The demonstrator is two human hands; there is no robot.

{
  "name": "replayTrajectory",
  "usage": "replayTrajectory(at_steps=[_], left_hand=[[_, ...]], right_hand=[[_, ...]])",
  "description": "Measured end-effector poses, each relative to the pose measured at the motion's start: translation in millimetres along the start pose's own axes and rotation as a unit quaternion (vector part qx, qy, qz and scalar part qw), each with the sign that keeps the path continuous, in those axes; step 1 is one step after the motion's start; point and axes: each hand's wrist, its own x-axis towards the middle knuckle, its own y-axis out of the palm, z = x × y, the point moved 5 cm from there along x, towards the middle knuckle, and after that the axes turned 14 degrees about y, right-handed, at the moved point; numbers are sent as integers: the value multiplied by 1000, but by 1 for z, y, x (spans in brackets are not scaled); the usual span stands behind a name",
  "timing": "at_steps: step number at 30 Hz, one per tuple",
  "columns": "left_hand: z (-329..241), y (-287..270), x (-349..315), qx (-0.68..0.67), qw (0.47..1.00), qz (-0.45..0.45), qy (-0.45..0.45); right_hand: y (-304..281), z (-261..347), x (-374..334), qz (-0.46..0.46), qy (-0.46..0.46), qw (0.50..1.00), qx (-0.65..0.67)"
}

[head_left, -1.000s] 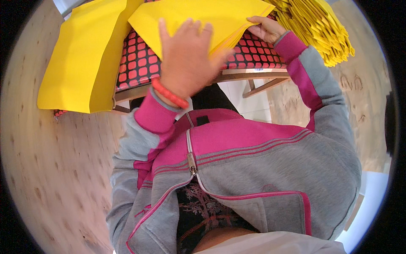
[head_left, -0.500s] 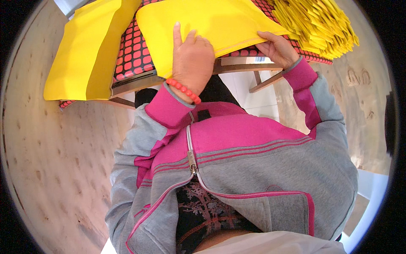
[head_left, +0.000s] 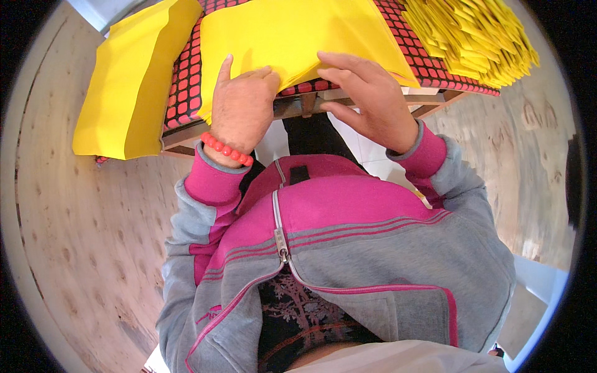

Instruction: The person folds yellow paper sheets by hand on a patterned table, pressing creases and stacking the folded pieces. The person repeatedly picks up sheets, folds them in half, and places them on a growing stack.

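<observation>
A yellow felt-like cloth piece (head_left: 292, 34), which looks layered, lies across the table in front of me. At its near edge is my left hand (head_left: 242, 109), wearing a red bead bracelet. One finger sticks up while the others bend over the cloth's edge; the thumb is hidden. My right hand (head_left: 376, 102) is beside the middle of that edge, thumb and fingers apart. Its fingertips are close to the cloth, and I cannot tell if they touch it. Between the hands the edge rises slightly.
A folded yellow cloth stack (head_left: 124, 87) hangs over the table's left end. At the far right lies a thick pile of yellow folded pieces (head_left: 472, 40). A red-and-black checked cover (head_left: 183, 87) lies on the wooden-framed table. Wood-patterned flooring (head_left: 81, 236) surrounds it.
My right hand has let go of the cloth's right corner and moved left, its fingers spreading. The left hand has shifted left and slightly toward me.
</observation>
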Motion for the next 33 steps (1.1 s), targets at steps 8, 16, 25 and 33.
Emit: replayTrajectory(at_steps=[8,16,25,33], left_hand=[[5,-6,1,-15,1000,1,20],[8,-12,4,-22,999,15,29],[65,-13,-43,-130,991,22,-24],[122,22,-60,-587,763,-116,-245]], right_hand=[[-16,-5,3,-23,-23,998,-44],[23,-31,0,16,32,993,-112],[-38,-138,-15,101,141,984,-28],[-45,-201,23,208,264,919,207]])
